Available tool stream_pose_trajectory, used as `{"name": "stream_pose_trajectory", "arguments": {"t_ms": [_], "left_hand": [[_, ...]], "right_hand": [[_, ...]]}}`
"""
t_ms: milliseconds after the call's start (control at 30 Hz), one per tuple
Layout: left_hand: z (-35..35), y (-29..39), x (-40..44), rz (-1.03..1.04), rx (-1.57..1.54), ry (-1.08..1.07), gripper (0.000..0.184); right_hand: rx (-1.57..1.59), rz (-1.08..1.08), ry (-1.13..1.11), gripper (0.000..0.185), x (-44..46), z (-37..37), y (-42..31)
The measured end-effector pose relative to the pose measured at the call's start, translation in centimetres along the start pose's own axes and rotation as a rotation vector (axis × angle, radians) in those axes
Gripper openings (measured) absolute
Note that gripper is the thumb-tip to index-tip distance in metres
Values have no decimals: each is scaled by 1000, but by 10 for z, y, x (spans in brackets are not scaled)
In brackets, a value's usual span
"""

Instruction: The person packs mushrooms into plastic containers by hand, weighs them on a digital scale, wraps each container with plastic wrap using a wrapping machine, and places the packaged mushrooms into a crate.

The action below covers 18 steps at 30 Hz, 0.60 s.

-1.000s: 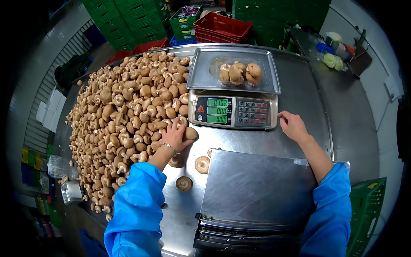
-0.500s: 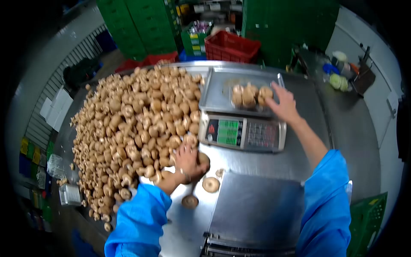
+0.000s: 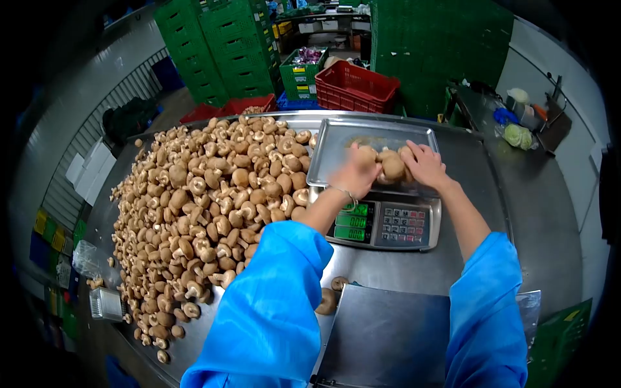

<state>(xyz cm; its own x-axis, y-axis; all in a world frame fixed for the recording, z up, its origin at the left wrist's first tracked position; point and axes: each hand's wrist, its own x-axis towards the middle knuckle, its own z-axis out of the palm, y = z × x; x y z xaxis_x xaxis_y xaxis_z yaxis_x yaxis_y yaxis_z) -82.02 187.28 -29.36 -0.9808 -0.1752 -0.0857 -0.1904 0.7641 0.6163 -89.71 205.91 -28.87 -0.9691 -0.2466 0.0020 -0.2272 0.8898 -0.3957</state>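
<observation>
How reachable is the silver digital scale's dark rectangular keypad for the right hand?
Likely yes: the keypad lies uncovered near the right hand, though that hand is at the brown round-capped mushrooms.

Metal table, its grey surface bare along much of the right edge. A broad heap of brown mushrooms covers the left part, extending from near the far edge towards the near edge; one small mushroom lies apart, near the far left corner. Electronic scale, standing right of the heap and towards the far edge, its keypad and green display facing the near edge. Flat-topped metal unit, at the near edge. Two loose mushrooms, partly hidden, lie beside the unit's far left corner.
</observation>
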Motion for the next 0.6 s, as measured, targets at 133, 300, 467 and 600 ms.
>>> {"name": "stream_pose_trajectory", "arguments": {"t_ms": [133, 300, 467, 600], "left_hand": [[4, -19, 27, 272, -233, 107, 93], [-29, -14, 7, 228, -255, 251, 73], [-86, -52, -5, 321, -231, 839, 34], [-117, -59, -16, 241, -182, 957, 38]], "right_hand": [[245, -132, 86, 65, 7, 15, 26], [413, -54, 233, 58, -11, -10, 32], [684, 162, 426, 40, -36, -35, 82], [862, 416, 345, 35, -64, -50, 89]]}}
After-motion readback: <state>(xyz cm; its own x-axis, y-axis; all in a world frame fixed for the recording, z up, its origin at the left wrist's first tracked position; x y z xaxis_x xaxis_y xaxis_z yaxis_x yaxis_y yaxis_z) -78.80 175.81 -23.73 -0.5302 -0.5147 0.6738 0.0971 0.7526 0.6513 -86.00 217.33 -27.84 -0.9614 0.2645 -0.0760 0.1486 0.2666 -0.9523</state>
